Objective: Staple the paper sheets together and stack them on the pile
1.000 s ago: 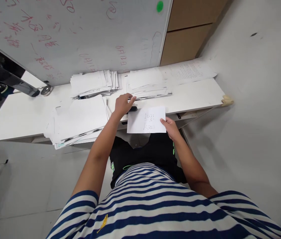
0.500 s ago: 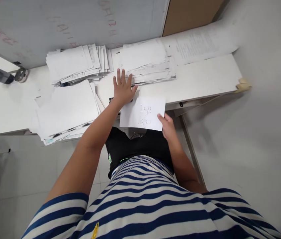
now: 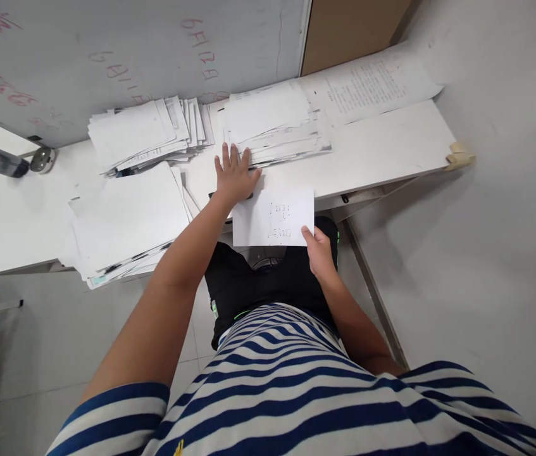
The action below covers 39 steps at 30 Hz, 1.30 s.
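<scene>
Paper (image 3: 255,225) could be bent because it is pinched by right hand (image 3: 319,249) at one edge, left hand (image 3: 236,180) being spread, seemingly empty.

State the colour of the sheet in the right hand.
The sheet is white, marked in a dark colour; best in the head view.
</scene>
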Tool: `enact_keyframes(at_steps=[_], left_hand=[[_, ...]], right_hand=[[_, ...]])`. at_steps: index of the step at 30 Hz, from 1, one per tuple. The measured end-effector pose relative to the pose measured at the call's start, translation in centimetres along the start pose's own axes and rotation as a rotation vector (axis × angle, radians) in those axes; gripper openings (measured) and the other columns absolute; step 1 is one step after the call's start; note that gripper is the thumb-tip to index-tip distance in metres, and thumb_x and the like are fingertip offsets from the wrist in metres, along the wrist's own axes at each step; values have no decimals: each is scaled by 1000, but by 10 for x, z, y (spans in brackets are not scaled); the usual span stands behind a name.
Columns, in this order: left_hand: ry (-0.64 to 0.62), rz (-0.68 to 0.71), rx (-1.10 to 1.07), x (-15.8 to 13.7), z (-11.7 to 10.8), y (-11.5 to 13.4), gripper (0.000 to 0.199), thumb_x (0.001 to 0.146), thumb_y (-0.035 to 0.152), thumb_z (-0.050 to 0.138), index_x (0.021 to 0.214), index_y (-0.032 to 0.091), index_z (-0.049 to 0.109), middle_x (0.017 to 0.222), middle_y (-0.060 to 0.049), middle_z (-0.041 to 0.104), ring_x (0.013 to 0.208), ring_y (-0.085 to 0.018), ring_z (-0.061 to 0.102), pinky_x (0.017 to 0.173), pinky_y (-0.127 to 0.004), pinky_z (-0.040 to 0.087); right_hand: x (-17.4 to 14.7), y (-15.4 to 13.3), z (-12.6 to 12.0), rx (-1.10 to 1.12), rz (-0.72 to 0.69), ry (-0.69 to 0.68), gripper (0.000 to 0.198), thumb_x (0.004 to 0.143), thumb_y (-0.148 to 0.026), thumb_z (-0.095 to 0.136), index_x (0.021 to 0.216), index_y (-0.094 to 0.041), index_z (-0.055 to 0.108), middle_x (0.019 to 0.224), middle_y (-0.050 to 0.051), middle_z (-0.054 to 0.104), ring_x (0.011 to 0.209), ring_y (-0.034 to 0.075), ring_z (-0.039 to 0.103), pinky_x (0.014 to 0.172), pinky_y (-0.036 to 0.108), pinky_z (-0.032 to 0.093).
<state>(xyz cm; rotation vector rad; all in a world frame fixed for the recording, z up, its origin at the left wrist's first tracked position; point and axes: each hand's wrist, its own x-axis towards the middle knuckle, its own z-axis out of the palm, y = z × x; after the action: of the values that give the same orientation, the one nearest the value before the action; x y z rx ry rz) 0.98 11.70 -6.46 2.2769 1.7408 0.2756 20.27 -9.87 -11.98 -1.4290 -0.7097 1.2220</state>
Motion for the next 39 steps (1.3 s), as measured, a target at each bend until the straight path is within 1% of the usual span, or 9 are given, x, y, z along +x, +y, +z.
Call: enact_keyframes(at_steps=[8,14,17,24,28,31,35,37,39], left_hand=[[-36,-20,2,0,-3,0,73,91,59,46,155,26,33,166,-10,24,156,-39,-1,122,-64,4],[-9,-4,-2,2,-4,1,70,91,57,45,153,24,37,164,-11,29,156,-37,3,122,-64,5],[14,14,49,-4,-7,5,68,91,55,47,150,21,41,163,-15,31,156,-38,7,122,-65,5],[141,35,25,-12,-25,9,54,95,50,44,139,20,51,154,-16,45,153,-35,21,120,-58,24],[434,36,-131,-37,-41,3,50,104,44,21,133,20,52,141,-13,58,140,-22,44,116,-42,34],[533,-12,-116,-66,-38,-10,48,104,42,18,128,22,54,134,-12,61,133,-22,50,113,-41,36],[324,0,2,-87,-16,-27,38,100,49,37,103,23,64,107,-12,68,111,-28,60,97,-42,44],[330,-38,27,-87,-6,-30,41,100,51,35,94,23,64,97,-11,67,101,-28,60,89,-41,45],[360,-52,27,-84,-1,-31,42,100,52,33,91,24,63,94,-11,66,98,-27,59,87,-41,45]], right_hand=[[2,-6,4,-49,-3,50,52,85,-60,62,116,-19,69,113,8,74,110,28,66,95,40,53],[-1,-2,2,-155,71,-16,44,86,-60,59,105,-22,69,92,7,76,74,24,68,67,36,52],[0,-8,2,-169,33,-27,42,85,-61,59,96,-22,69,78,5,73,66,23,65,63,35,49],[8,-21,12,-126,-18,-62,36,83,-58,58,87,-23,67,66,2,67,61,24,62,60,36,49],[14,-23,10,-217,-59,-43,32,84,-53,54,79,-23,63,60,1,63,58,23,60,61,35,47],[31,-51,-1,-365,-117,-33,30,83,-49,51,74,-22,61,60,2,62,60,22,59,64,35,46],[45,-132,-29,-609,-347,-20,29,84,-46,54,73,-21,62,69,3,66,69,21,58,69,34,46],[41,-164,-44,-657,-429,91,30,86,-48,55,80,-21,66,73,3,67,73,21,59,72,34,47],[35,-175,-55,-623,-496,237,33,88,-51,56,86,-21,69,81,4,70,80,23,62,78,36,49]])
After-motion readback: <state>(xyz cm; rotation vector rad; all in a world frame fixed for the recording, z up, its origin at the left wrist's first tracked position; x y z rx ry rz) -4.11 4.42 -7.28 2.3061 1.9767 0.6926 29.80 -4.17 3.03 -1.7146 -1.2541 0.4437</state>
